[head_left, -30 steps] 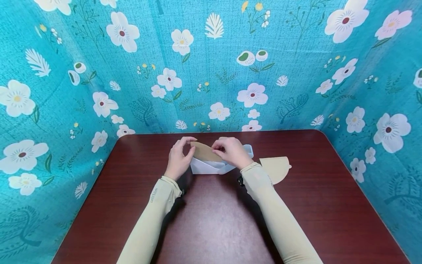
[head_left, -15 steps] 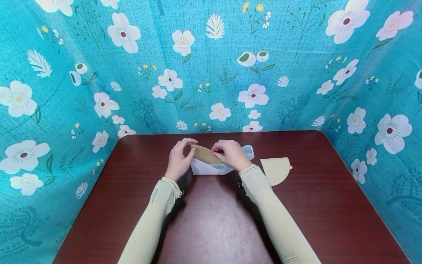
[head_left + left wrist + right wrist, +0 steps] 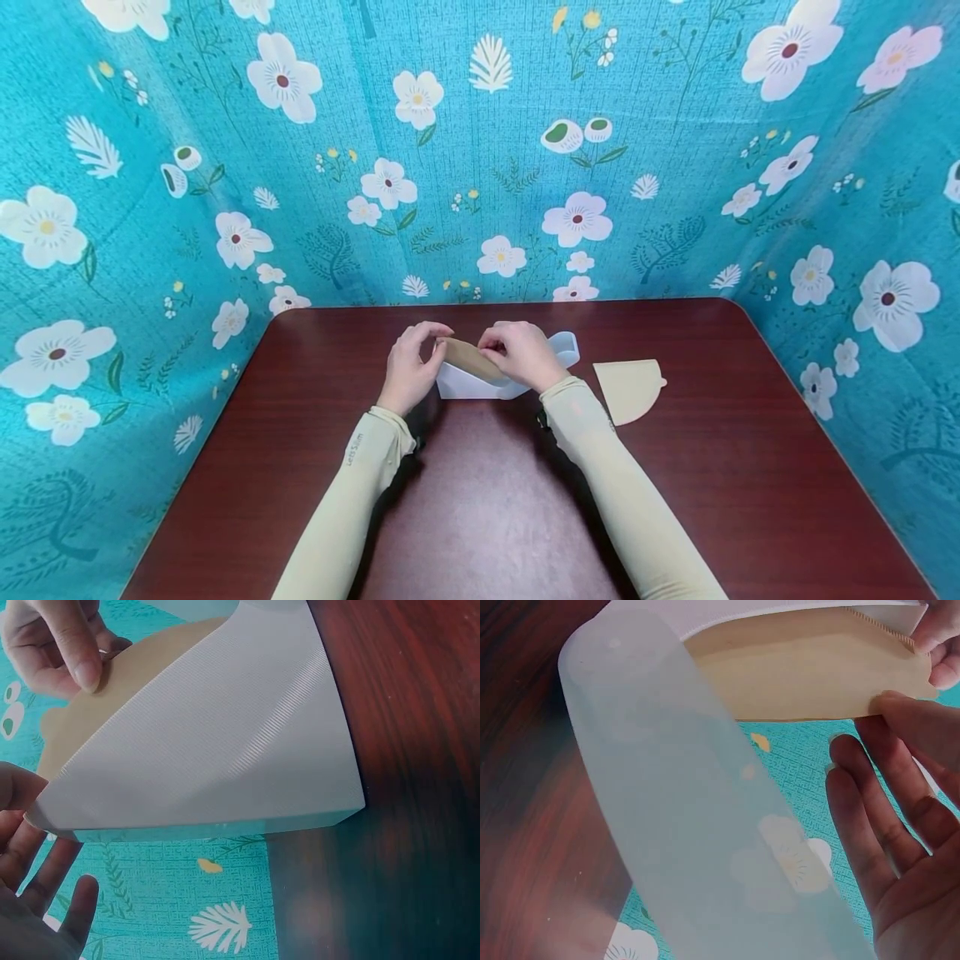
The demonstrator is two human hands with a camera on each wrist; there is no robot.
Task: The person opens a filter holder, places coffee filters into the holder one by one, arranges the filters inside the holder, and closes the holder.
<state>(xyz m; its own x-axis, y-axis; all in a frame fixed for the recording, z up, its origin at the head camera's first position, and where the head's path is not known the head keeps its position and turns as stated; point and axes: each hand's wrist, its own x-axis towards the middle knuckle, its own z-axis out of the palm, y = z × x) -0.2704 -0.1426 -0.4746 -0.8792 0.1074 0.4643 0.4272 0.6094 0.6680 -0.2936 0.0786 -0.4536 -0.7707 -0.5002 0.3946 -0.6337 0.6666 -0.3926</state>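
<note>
A white box (image 3: 468,387) with a ribbed face and slanted opening stands near the table's back. Brown paper coffee filters (image 3: 802,667), one edge crimped, sit in it and rise above the slanted rim; how many is unclear. My left hand (image 3: 408,367) holds the box's upper left corner, thumb in front and other fingers behind. With thumb and fingers my right hand (image 3: 522,354) pinches the top edge of the brown filters. The box's translucent lid (image 3: 682,780) is swung out on the right. What lies inside the box below the rim is hidden.
To the right of the box, a cream coffee filter (image 3: 628,390) with a small tab lies flat on the dark red table (image 3: 480,500). Flowered turquoise cloth (image 3: 480,167) hangs behind the table and along both sides.
The brown filters have sunk lower into the box, with my right hand moving down slightly along with them. My left hand stays at the box's corner.
</note>
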